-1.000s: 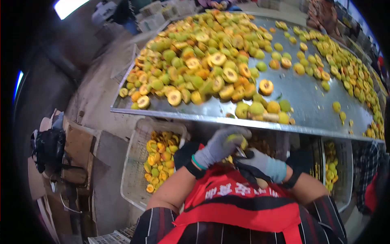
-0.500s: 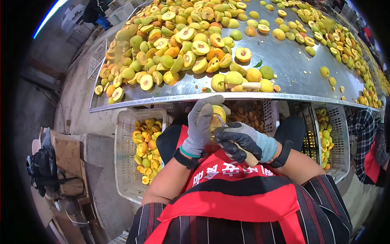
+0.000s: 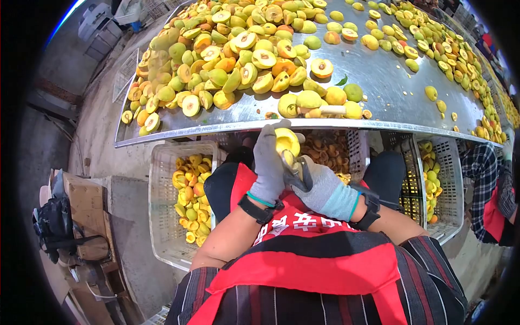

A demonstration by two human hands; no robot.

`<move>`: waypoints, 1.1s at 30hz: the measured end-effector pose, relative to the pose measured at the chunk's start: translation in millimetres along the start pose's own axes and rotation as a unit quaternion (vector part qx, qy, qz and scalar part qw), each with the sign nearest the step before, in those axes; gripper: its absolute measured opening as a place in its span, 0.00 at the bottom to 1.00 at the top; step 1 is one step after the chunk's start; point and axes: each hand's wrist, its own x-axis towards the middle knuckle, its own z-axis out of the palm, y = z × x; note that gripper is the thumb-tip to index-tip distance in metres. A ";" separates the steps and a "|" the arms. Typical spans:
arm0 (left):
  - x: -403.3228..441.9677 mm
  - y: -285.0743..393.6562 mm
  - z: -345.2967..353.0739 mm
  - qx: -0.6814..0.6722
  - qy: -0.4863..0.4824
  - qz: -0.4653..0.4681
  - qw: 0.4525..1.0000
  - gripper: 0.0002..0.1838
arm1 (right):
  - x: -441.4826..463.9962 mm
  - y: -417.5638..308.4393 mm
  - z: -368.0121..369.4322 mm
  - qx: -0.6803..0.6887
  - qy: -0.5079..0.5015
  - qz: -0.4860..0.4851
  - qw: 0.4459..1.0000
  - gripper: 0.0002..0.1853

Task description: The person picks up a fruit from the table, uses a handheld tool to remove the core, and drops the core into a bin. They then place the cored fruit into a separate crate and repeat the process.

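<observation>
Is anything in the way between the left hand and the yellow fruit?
Only the grey glove covering the left hand. Its gloved fingers already hold the yellow fruit, and nothing else visible blocks them.

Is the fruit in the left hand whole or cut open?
Cut open: the fruit in the left hand shows a rim around a hollow.

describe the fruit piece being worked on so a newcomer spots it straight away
Start at the big silver sheet-metal table and go to the middle of its near edge. Just in front, the person's grey-gloved left hand holds a round yellow fruit half. Unlike the cut yellow-green fruit heaped on the metal, it is off the table, gripped in a glove.
</observation>
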 end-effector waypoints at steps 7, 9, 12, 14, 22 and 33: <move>10.1 26.6 -29.2 -0.139 -0.010 -0.125 0.982 0.38 | -14.4 11.5 -31.9 -0.177 -0.215 0.204 0.939 0.18; 8.9 34.3 -46.9 -0.109 -0.024 -0.099 0.989 0.38 | -17.3 24.7 -41.3 -0.061 -0.205 0.246 0.945 0.18; 6.0 44.6 -121.1 0.338 0.031 0.079 0.937 0.24 | -8.7 18.8 -61.6 0.081 -0.185 0.405 0.892 0.17; 0.3 86.7 -148.8 0.551 -0.025 0.193 0.811 0.12 | -16.4 33.2 -67.9 0.024 -0.128 0.328 0.936 0.16; 62.9 91.4 -63.9 0.498 -0.054 0.124 0.857 0.16 | -22.4 41.4 -56.9 0.011 -0.111 0.270 0.957 0.16; 131.0 35.2 6.5 0.712 -0.312 0.111 0.619 0.29 | -34.1 49.4 -59.4 0.021 -0.082 0.265 0.961 0.16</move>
